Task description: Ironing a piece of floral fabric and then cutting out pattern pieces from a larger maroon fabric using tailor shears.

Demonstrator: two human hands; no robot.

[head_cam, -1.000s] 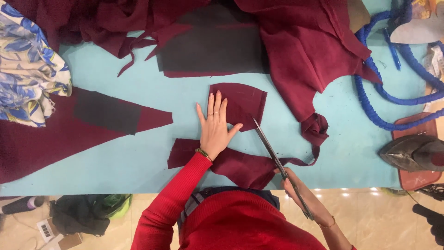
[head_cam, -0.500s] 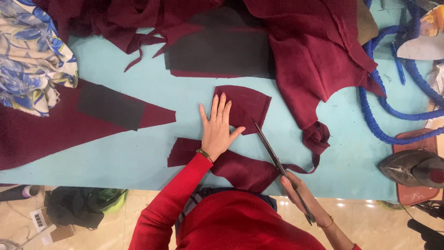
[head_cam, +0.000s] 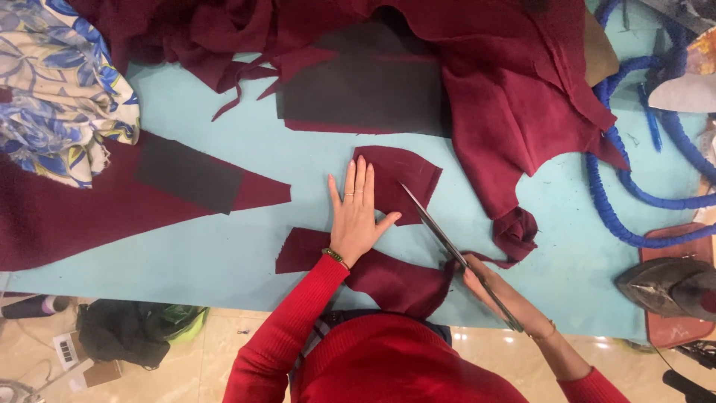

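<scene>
A pale blue bench (head_cam: 224, 254) carries a dark red cloth piece (head_cam: 403, 179), pinned flat by the left hand (head_cam: 356, 216) with its fingers (head_cam: 355, 175) spread open, while the right hand (head_cam: 492, 291) is closed around the handles of long scissors (head_cam: 440, 231) whose blades lie against the piece's right edge. More dark red fabric (head_cam: 507, 97) is heaped along the far side, with a flowered cloth (head_cam: 60, 112) at the left, a blue cord (head_cam: 634, 209) and an iron (head_cam: 671, 287) on a red tray at the right. Below the bench's near edge shows a glossy tan floor (head_cam: 216, 351) with a dark bundle (head_cam: 134, 328).
</scene>
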